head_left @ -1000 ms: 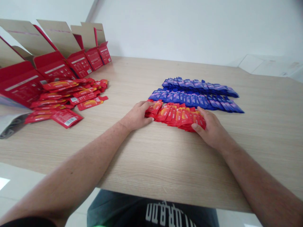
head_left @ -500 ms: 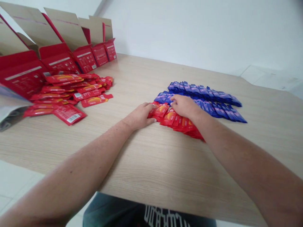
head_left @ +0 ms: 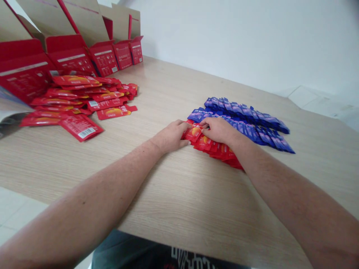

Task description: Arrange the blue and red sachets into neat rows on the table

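A row of overlapping red sachets [head_left: 206,142] lies on the table before me. My left hand [head_left: 175,136] grips the row's left end, thumb at the near edge and fingers over the far side. My right hand [head_left: 220,130] rests on the same row with curled fingers closed at the sachets' upper edge; its fingertips are partly hidden. Just behind, two rows of overlapping blue sachets [head_left: 246,112] lie side by side, slanting away to the right. The right forearm passes over the right end of the red row.
A loose heap of red sachets [head_left: 81,95] lies on the left of the wooden table [head_left: 157,186]. Several red cartons [head_left: 103,58] with raised flaps stand in a line behind it. A white wall [head_left: 224,37] borders the table's far side.
My right hand's fingers have shifted slightly toward me, from the blue sachets' edge onto the red ones. The left hand stays at the row's left end. The whole view has tilted a little.
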Available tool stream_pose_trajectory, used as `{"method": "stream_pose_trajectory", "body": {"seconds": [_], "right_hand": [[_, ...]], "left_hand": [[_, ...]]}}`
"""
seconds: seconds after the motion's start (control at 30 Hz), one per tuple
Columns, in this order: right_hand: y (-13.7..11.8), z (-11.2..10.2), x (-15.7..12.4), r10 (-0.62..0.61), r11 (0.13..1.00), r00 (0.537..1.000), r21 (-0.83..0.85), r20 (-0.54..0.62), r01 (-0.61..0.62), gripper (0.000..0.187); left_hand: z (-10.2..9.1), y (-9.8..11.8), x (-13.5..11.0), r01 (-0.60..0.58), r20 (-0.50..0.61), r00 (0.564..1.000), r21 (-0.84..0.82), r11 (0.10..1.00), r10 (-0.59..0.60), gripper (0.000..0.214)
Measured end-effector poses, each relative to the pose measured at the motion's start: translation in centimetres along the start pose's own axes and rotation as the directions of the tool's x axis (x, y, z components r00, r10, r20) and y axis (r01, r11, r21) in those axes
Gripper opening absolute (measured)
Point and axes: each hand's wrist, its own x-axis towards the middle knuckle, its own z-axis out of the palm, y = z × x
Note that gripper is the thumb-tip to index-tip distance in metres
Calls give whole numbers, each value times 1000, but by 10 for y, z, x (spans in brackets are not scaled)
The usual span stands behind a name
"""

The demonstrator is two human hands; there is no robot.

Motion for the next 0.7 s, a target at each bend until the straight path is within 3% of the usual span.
{"method": "stream_pose_trajectory", "body": {"seconds": [0.2, 0.5, 0.6, 0.7], "right_hand": [[3, -1, -4, -50, 998, 999, -28, 4, 50, 30], [5, -3, -6, -77, 997, 996, -24, 43, 78, 34], [6, -7, -10, -83, 997, 997, -4, -5, 83, 35], [12, -15, -26, -68, 996, 989, 42, -129, 74, 36]], "left_hand": [[2, 1, 3, -59, 22, 998, 42, 997, 58, 45], [5, 16, 5, -8, 30, 1000, 98, 995, 5, 69], [6, 19, 4, 1, 32, 999, 96, 995, -4, 74], [7, 19, 3, 7, 21, 1000, 68, 998, -9, 84]]}}
